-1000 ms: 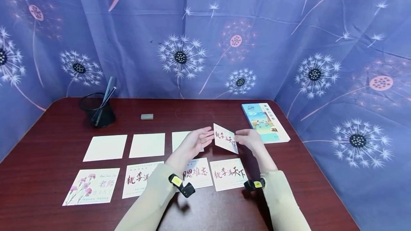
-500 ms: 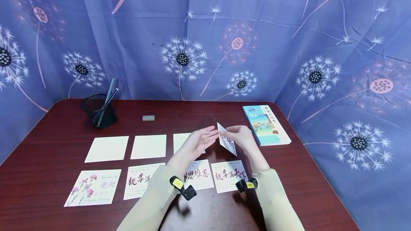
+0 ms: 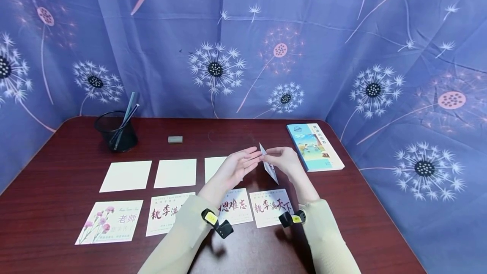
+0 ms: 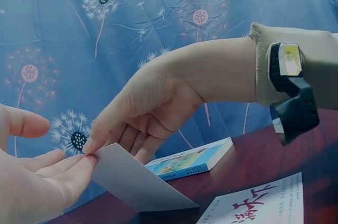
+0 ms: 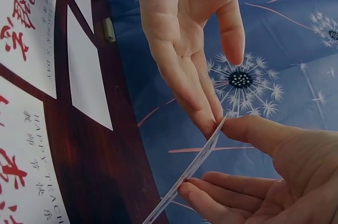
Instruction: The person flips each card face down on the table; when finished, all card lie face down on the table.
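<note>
Held card, qty 1: right of ctr in head frame, tilted on edge; its text is too oblique to read. R hand pinches it; L hand is palm up, fingers straight, fingertips touching its edge.

Lower row, 4 printed cards, L to R: flower card, "老师" legible, small print not; 2nd card, "桃李满", rest covered by L sleeve; 3rd card, "恩难忘", start covered; 4th card, "桃李满天下". R wrist view also gives "TEACHER'S DAY" and partial "HAPPY TEACH".

Row above: 3 plain cards, rightmost partly behind L hand.

Elsewhere on worktop: 1 book, upper right, title too small; 1 grey block, upper ctr; 1 black cup w/ approx. 2 pens, upper left.
</note>
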Tool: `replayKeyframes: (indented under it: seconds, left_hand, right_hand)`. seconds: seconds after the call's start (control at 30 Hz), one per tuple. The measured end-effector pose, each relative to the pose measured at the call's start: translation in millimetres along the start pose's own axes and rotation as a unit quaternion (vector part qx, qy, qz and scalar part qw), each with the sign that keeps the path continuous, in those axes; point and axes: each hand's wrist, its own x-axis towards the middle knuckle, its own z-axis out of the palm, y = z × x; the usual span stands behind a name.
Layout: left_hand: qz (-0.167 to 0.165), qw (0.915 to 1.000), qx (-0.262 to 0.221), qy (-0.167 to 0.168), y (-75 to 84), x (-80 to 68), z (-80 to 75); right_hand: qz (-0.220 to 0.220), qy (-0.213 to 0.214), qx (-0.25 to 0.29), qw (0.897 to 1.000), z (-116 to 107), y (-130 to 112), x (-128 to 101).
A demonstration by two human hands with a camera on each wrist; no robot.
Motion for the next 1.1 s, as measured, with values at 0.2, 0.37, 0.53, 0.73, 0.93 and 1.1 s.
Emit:
replayKeyframes:
  seconds: [0.2, 0.37, 0.53, 0.73, 0.93, 1.1]
  left_hand:
    - [0.007, 0.9999, 0.001, -0.013, 1.5, -1.0, 2.1]
    - [0.009, 0.9998, 0.000, -0.020, 4.3, -2.5, 4.9]
    - [0.016, 0.9995, 0.006, -0.026, 6.2, -4.1, 7.0]
    - [0.011, 0.9993, 0.002, -0.036, 6.1, -5.8, 6.8]
    - [0.009, 0.9995, 0.002, -0.032, 4.7, -4.8, 6.1]
    - [0.008, 0.9998, 0.010, -0.014, 2.8, -2.1, 1.4]
  right_hand:
    - [0.001, -0.008, 0.005, 1.000, -3, -1, 0]
    - [0.002, -0.015, 0.032, 0.999, -4, -3, -1]
    - [-0.015, -0.021, 0.078, 0.997, -4, -4, -1]
    - [-0.018, -0.009, 0.103, 0.994, -6, -2, -1]
    - [-0.011, 0.018, 0.098, 0.995, -9, -2, -1]
    - [-0.022, 0.046, 0.093, 0.994, -12, -1, 0]
